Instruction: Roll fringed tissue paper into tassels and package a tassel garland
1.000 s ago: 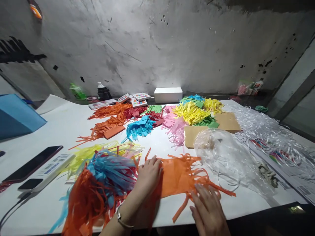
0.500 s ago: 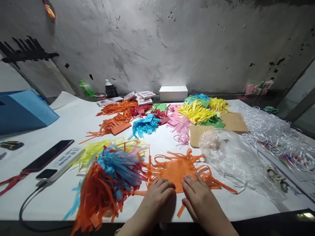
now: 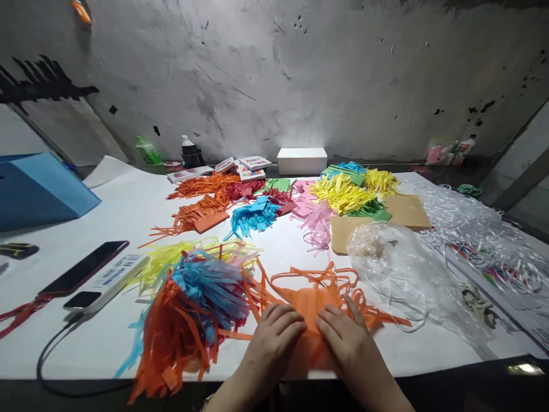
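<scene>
Left hand (image 3: 279, 333) and right hand (image 3: 348, 335) lie side by side at the near part of the desk (image 3: 86, 352) in the head view, both touching a fringed orange sheet (image 3: 309, 302). Its plain middle shows between and just beyond the fingertips, while its cut strips fan out past the hands to both sides and away from the person. A blurred orange part also shows lower down, in the gap between the two hands.

Forearms enter from the bottom edge and slant inward, so the hands angle toward each other with a narrow gap between them. Backs face up. On the left, the fingers are bent and held close together; on the right, they reach forward, slightly bent, with one finger set apart from the rest. Fingertips rest against the orange sheet, but whether either hand pinches it cannot be told, since the undersides are hidden.

Just left of the left hand sits a heap of blue strips (image 3: 210, 283) and darker orange strips (image 3: 169, 335). Beyond the right hand, a clear plastic bag (image 3: 398, 286) lies crumpled near the sheet's strips, partly over brown paper (image 3: 340, 234).
</scene>
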`<move>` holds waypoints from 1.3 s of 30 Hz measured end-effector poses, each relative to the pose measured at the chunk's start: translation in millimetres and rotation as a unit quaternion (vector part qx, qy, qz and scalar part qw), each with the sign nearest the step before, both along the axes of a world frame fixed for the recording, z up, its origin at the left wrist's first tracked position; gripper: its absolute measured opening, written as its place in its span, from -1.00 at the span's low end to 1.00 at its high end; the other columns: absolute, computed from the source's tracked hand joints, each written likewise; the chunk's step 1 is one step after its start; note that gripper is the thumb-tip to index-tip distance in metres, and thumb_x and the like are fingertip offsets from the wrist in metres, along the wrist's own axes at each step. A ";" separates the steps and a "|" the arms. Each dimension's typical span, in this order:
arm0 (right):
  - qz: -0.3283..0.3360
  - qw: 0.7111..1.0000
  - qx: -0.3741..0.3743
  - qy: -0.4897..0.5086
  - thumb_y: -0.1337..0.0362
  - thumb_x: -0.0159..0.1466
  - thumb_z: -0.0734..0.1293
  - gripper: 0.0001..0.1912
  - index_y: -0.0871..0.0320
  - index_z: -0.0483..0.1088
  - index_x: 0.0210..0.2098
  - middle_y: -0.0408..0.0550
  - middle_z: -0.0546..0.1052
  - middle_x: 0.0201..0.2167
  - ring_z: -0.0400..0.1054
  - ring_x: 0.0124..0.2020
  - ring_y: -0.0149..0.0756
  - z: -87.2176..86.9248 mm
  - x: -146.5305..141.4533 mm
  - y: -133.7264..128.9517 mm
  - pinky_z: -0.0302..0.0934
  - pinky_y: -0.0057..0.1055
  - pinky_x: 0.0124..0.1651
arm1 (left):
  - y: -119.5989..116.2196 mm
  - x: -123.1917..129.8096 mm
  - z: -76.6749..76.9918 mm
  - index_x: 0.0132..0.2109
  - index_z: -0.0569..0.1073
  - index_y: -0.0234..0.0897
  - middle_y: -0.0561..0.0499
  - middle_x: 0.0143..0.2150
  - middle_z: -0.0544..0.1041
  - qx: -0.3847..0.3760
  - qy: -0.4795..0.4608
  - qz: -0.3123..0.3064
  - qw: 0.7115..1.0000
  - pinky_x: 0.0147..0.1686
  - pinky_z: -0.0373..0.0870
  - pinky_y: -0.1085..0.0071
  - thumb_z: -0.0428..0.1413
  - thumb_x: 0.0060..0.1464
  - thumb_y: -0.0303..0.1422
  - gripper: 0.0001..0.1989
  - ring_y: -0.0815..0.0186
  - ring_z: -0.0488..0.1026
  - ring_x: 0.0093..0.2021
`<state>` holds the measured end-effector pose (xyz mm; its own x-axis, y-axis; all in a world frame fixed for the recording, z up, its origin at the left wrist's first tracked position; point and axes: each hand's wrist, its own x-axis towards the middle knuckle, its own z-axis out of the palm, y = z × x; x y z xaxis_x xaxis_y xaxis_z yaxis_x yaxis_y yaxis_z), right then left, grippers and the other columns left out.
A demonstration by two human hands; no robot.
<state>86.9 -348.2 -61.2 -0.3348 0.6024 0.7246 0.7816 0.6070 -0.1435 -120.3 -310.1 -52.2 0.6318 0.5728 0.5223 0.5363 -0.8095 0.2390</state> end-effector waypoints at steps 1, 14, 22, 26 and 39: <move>0.009 1.000 0.013 -0.001 0.47 0.43 0.08 -0.67 0.20 0.47 -0.11 -0.04 0.63 -0.22 0.51 -0.12 -0.24 -1.9 -0.6 -2.4 -0.04 -0.03 0.40 | -3.1 -1.8 2.7 -0.11 0.48 -0.24 -0.06 -0.13 0.65 0.000 0.005 -0.026 1.000 0.14 0.32 0.12 -0.06 0.32 -0.55 -0.77 0.18 0.52 -0.04; 0.016 0.989 -0.128 0.065 0.41 0.44 0.13 -0.75 0.12 0.38 -0.30 -0.18 0.49 -0.46 0.37 -0.39 -0.30 0.5 12.1 -9.0 0.16 -0.22 -0.05 | -17.2 -1.8 -4.7 -0.32 0.42 -0.24 -0.01 -0.44 0.56 -0.119 0.083 0.144 0.979 -0.45 0.35 0.37 0.05 0.18 -0.51 -0.87 0.22 0.51 -0.44; -0.155 0.972 -0.178 -0.001 0.35 0.42 0.19 -0.77 0.12 0.42 -0.33 -0.08 0.46 -0.48 0.31 -0.37 -0.15 -7.3 -2.7 24.6 0.13 -0.18 -0.17 | -0.6 17.2 4.4 -0.30 0.47 -0.26 -0.08 -0.35 0.61 -0.221 0.206 0.293 0.907 -0.35 0.31 0.30 -0.02 0.27 -0.48 -0.79 0.10 0.57 -0.31; -0.127 0.989 -0.079 -0.005 0.42 0.39 0.20 -0.78 0.22 0.42 -0.04 0.13 0.54 -0.12 0.38 -0.04 -0.01 -0.5 6.5 15.6 0.07 0.04 0.12 | 2.9 19.0 8.9 -0.27 0.49 -0.28 -0.09 -0.34 0.62 -0.240 0.220 0.283 0.902 -0.37 0.30 0.31 -0.01 0.27 -0.48 -0.80 0.09 0.59 -0.29; 0.034 0.995 -0.092 0.032 0.50 0.37 0.14 -0.76 0.17 0.40 -0.28 -0.13 0.47 -0.40 0.33 -0.33 -0.31 -3.4 -4.5 0.7 0.02 -0.14 0.17 | -6.6 4.3 0.9 -0.04 0.48 -0.15 -0.07 0.01 0.57 -0.037 0.036 0.101 0.994 0.09 0.16 0.06 0.29 0.10 -0.30 -0.72 0.04 0.44 0.03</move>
<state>82.4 -347.5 -64.6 -0.3362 0.7047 0.6247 0.7253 0.6169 -0.3055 -116.0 -316.7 -51.3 0.5351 0.7261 0.4318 0.7036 -0.6660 0.2479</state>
